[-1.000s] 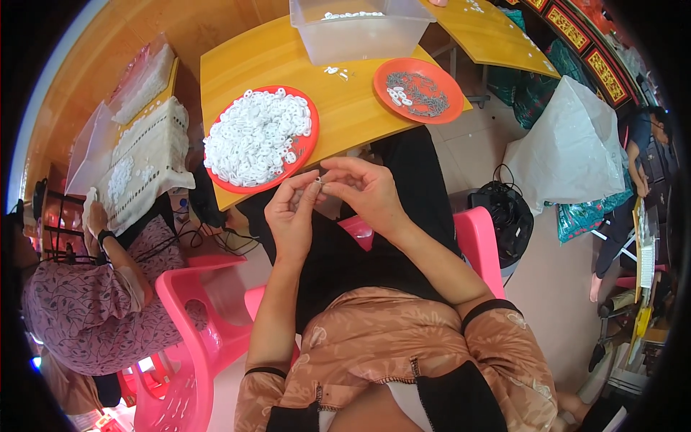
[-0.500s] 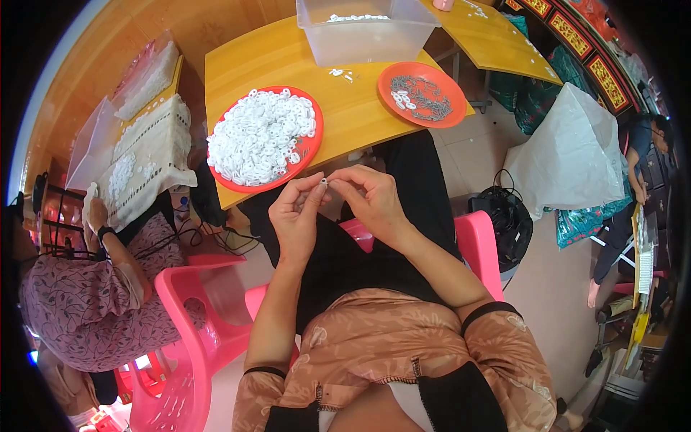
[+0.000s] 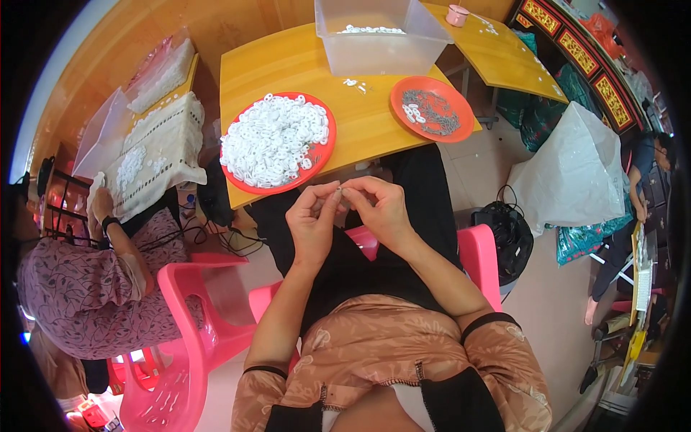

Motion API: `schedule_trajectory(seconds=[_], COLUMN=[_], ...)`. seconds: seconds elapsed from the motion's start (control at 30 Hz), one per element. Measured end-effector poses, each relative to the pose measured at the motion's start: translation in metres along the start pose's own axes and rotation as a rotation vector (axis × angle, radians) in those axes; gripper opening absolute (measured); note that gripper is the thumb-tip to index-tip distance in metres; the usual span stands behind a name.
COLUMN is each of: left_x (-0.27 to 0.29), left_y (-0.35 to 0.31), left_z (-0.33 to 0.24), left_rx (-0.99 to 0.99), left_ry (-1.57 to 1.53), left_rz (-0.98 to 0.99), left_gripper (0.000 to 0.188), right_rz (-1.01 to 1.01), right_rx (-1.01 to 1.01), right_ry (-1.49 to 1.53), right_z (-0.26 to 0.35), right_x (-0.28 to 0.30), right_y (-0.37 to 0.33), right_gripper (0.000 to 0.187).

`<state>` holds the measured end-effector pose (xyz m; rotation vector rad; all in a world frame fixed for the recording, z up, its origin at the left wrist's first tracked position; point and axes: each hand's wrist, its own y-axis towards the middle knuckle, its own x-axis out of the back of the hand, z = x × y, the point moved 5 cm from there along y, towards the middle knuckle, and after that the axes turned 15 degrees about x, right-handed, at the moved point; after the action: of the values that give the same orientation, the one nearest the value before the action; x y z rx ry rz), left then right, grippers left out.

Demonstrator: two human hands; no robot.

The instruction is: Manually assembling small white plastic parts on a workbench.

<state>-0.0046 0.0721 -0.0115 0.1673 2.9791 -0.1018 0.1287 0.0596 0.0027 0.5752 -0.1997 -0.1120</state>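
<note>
Tiny pale part (image 3: 340, 191) pinched between both hands, just off the near edge of the yellow table (image 3: 360, 122), over the person's lap; too small to tell its long axis or which way it points, looks whitish or metallic, shape unclear. Left hand (image 3: 311, 225) raised from the lap, forearm coming up from the lower edge, thumb and forefinger closed to a tight pinch on the part, other fingers curled loosely. Right hand (image 3: 380, 209) mirrors it, fingertips meeting the left's at the part, thumb and forefinger nipped together, wrist bent inward. Both hands touching at the tips, in front of the table's near edge. On the table, left of the hands: red plate (image 3: 314, 155) heaped with white rings (image 3: 272, 138). To the right on the table: orange plate (image 3: 461, 115) with a few white rings and dark small bits. Far side of the table: clear plastic bin (image 3: 381, 50). Pink chair (image 3: 194, 302) left of the table, another person in a patterned top (image 3: 79, 295) beside it.
</note>
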Motion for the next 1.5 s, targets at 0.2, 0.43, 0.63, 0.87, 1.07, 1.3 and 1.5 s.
schedule_trajectory(seconds=[0.2,0.43,0.63,0.87,1.07,1.3,1.5], left_x=[0.007,0.011,0.009,0.008,0.015,0.044,0.057], left_y=[0.005,0.008,0.007,0.005,0.009,0.026,0.033], left_z=[-0.002,-0.002,-0.002,0.001,-0.003,-0.013,-0.014], left_rx=[0.021,0.03,0.011,0.02,0.035,0.052,0.072], left_ry=[-0.141,-0.156,-0.165,-0.157,-0.182,-0.321,-0.42], left_rz=[-0.026,-0.013,0.004,-0.01,-0.017,-0.13,-0.171], left_gripper=[0.016,0.015,0.016,0.015,0.015,0.017,0.018], right_rz=[0.03,0.03,0.03,0.018,0.036,0.12,0.453], right_rx=[-0.061,-0.152,-0.115,-0.067,-0.093,0.06,0.468], right_ry=[0.131,0.252,0.161,0.076,0.115,-0.259,-0.787], right_z=[-0.001,-0.005,-0.005,-0.003,-0.007,-0.042,-0.054], right_x=[-0.007,-0.008,-0.008,-0.01,-0.015,-0.008,-0.044], right_y=[0.006,0.01,0.011,0.009,0.014,0.083,0.122], right_gripper=[0.014,0.017,0.011,0.014,0.016,0.017,0.013])
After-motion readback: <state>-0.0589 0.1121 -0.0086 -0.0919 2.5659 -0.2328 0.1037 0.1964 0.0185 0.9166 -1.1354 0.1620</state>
